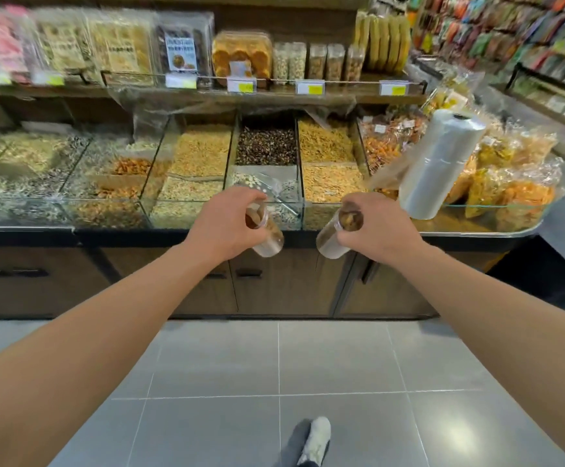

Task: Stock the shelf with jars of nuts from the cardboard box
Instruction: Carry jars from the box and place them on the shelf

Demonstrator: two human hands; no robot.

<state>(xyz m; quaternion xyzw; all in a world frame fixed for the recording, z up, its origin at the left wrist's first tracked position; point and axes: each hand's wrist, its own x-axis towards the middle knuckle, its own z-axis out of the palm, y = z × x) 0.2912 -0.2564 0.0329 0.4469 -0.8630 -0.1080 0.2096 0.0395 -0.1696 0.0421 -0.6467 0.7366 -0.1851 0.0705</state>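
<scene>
A grey shoe (315,441) steps forward on the floor tiles below both hands. The left hand (227,224) and right hand (380,227) each clasp a clear jar of nuts (267,235) (335,239), tilted inward, probably for carrying toward the shelf (274,92) above them. No cardboard box shows.

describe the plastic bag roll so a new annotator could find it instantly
Start at the glass-fronted bulk bins along the counter and go to their right end. There, in front of the heaped orange snack bags, stands a tilted roll of clear plastic bags. It is the only pale, smooth cylinder among the crinkled packets, and far bigger than the jars in the hands.
</scene>
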